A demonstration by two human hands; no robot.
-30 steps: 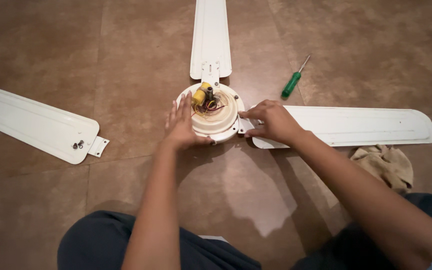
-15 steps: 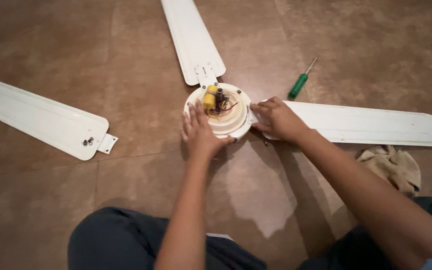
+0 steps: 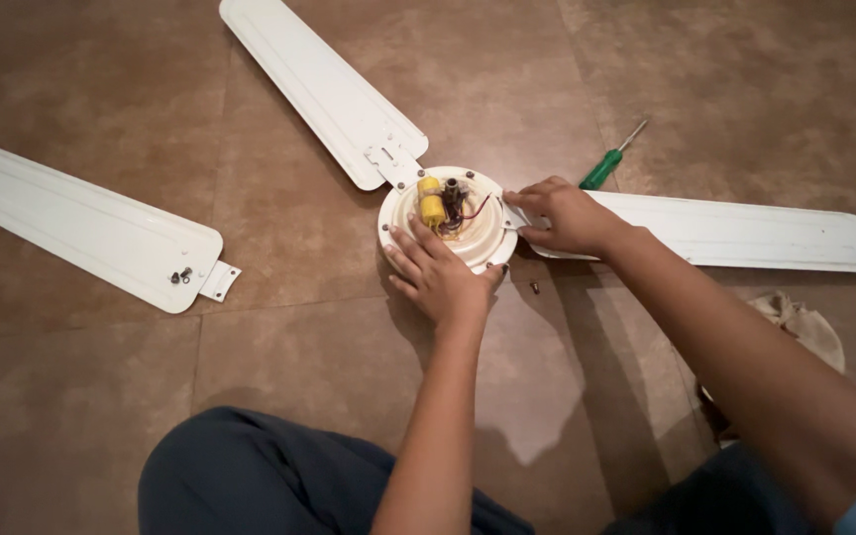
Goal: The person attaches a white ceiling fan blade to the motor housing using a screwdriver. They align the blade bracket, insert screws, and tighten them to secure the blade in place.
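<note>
My left hand (image 3: 438, 277) is covering the near rim of the round cream metal fan motor (image 3: 448, 213) on the floor, fingers spread flat. My right hand (image 3: 562, 213) is pinching the flat white blade (image 3: 735, 230) root; the fingertips are hidden.

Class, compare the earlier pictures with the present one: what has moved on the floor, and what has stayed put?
The fan hub was turned counter-clockwise; the upper blade swung left. The left hand and right hand stay on it. The loose blade and screwdriver did not visibly move.
</note>
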